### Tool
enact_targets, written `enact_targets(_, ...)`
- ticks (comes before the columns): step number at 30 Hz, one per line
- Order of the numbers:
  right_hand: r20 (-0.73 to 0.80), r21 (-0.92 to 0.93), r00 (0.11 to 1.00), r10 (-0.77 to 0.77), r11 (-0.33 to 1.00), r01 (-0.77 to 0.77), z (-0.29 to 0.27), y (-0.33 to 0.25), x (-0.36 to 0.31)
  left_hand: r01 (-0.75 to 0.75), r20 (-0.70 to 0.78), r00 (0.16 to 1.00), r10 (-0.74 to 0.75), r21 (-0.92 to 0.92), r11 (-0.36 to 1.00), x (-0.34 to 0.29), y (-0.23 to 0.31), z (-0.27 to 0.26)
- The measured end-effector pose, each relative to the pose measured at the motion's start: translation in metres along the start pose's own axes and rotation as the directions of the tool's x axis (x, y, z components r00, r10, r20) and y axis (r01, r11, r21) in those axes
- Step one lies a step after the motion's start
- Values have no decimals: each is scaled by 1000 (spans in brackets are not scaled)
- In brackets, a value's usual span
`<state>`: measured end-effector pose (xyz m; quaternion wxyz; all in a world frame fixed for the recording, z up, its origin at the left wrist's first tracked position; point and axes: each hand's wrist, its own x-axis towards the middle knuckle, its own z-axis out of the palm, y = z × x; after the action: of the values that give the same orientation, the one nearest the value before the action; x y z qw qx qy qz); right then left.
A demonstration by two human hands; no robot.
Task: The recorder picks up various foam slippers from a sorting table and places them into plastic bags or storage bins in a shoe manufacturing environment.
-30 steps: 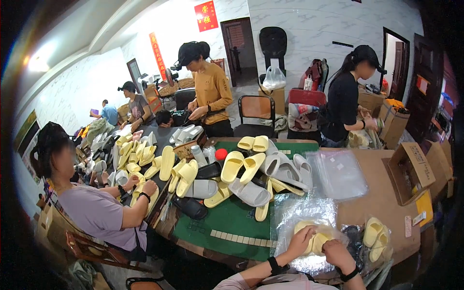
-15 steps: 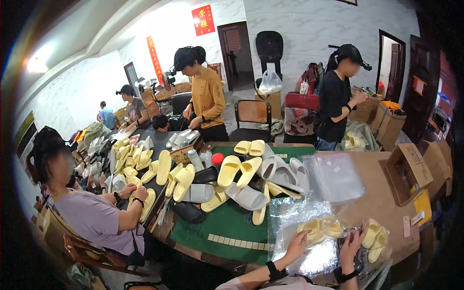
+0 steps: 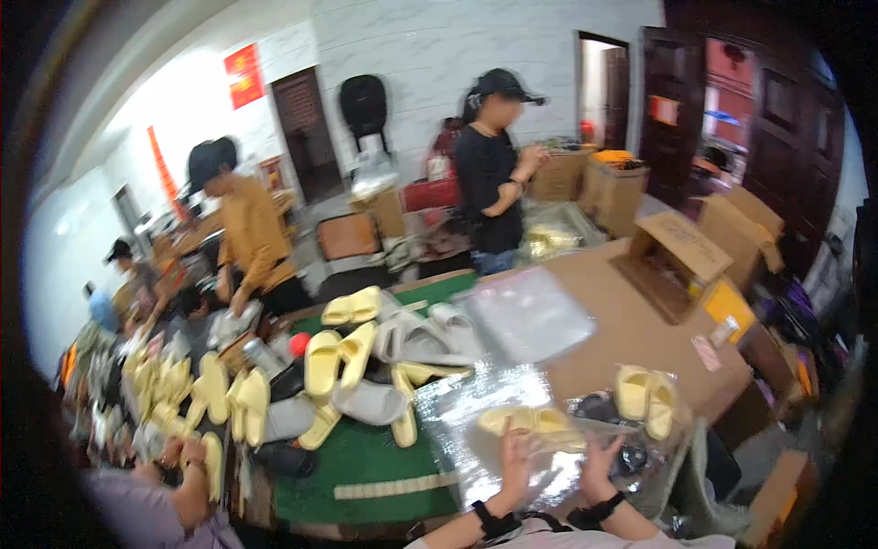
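Two yellow slippers (image 3: 550,422) at left hand (image 3: 515,460), two more slippers (image 3: 631,392) beyond right hand (image 3: 599,468), one red lid (image 3: 300,345) left of both.

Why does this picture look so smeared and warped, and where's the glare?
In the head view, the orange shirt is blurred, perhaps by camera movement; the far door leans, likely fisheye bending; the left wall looks overexposed; the silver plastic glints.

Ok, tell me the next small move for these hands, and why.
Probably steady the yellow slippers between left hand and right hand: the left is at their near edge, the right by their right end, and shiny clear plastic lies beneath.
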<state>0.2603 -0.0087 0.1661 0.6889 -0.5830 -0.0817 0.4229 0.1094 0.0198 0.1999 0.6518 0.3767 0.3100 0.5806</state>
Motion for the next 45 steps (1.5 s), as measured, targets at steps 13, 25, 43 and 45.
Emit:
enact_targets(13,761,-253,649,14,927,277,-29,-36,14,-14,145,989,-15,197,980,-5,-10,25)
enact_targets(25,553,166,724,412,797,-580,-28,9,79,484,583,581,-568,313,817,9,-25,-35)
enact_targets(43,-111,240,993,42,971,-14,-57,-22,114,-278,224,891,-396,957,-85,-42,-133,-176)
enact_targets(45,-266,149,964,10,988,31,-62,-9,91,-343,296,870,-395,938,-53,-33,-136,-180)
